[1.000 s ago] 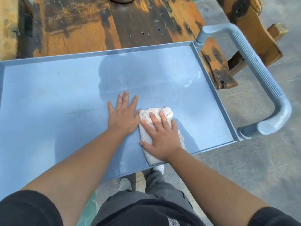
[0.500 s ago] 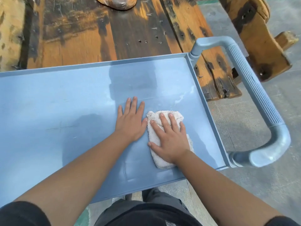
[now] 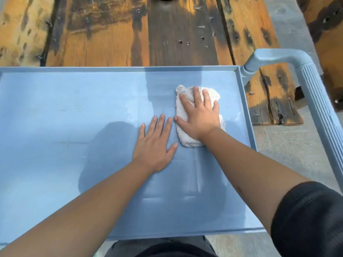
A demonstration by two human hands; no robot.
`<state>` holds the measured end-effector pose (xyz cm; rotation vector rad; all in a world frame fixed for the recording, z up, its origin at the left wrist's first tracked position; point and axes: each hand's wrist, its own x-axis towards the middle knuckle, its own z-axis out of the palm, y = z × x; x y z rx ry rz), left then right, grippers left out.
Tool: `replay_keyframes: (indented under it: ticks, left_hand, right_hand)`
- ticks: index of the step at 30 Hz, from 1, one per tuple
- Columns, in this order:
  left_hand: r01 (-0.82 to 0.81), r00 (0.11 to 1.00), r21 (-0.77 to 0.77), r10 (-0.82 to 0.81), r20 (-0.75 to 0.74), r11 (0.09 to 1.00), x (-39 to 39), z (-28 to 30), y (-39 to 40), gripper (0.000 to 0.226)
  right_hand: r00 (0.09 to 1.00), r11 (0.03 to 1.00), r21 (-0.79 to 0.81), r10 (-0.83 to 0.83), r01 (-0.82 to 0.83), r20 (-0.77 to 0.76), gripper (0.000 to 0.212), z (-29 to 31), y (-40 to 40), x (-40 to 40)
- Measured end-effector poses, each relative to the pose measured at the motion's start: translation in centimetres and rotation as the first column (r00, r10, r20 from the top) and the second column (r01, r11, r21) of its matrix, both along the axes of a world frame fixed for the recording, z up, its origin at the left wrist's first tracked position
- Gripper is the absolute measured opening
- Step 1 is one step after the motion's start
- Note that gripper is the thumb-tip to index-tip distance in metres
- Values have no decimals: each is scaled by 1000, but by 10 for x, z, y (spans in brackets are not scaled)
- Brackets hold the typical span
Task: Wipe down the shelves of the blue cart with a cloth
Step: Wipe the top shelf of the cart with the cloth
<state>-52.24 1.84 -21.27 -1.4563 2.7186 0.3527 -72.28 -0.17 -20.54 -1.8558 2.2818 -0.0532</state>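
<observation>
The blue cart's top shelf (image 3: 55, 112) fills most of the view, a flat tray with a low raised rim. A white folded terry cloth (image 3: 182, 140) lies on its right half. My right hand (image 3: 199, 115) presses flat on the cloth, fingers spread and pointing toward the far rim. My left hand (image 3: 155, 143) rests palm-down on the bare shelf just left of the cloth, holding nothing. A damp sheen marks the shelf around and below the hands.
The cart's ribbed blue push handle (image 3: 319, 108) arches off the right end. A worn, stained wooden plank table (image 3: 130, 34) stands right behind the far rim. Grey concrete floor (image 3: 289, 145) lies to the right.
My right hand has pushed the cloth away from me, from near the front rim to the far right part of the shelf. My left hand stayed flat on the shelf.
</observation>
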Motion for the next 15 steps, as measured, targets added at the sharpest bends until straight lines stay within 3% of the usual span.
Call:
replay_keyframes:
  ticks: [8, 15]
  left_hand:
    - [16, 999, -15, -16, 51, 1000, -4, 2, 0, 73]
    - [20, 997, -5, -19, 69, 1000, -5, 4, 1, 72]
  right_hand:
    - [998, 998, -16, 63, -63, -24, 78, 5, -76, -23]
    - [996, 996, -12, 88, -88, -15, 75, 5, -68, -23]
